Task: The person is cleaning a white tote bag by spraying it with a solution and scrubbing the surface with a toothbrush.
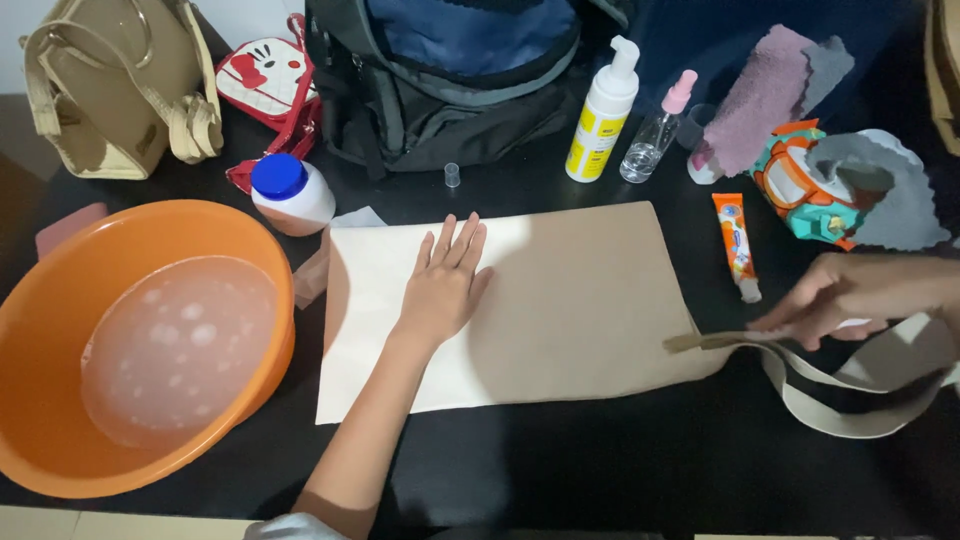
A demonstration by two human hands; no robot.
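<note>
A beige canvas tote bag point(580, 300) lies flat on the black table. My left hand point(445, 285) rests palm down on its left part, fingers spread. My right hand point(850, 295) is at the right, fingers closed on one of the bag's beige straps point(860, 400) near where it meets the bag. The strap loops out toward the table's right edge.
An orange basin point(60, 330) of soapy water stands at the left. Behind the bag: a blue-capped bottle point(290, 190), foam pump bottle point(600, 115), small spray bottle point(655, 130), orange tube point(735, 245), cloths point(770, 95), a dark backpack point(450, 90), a beige handbag point(110, 80).
</note>
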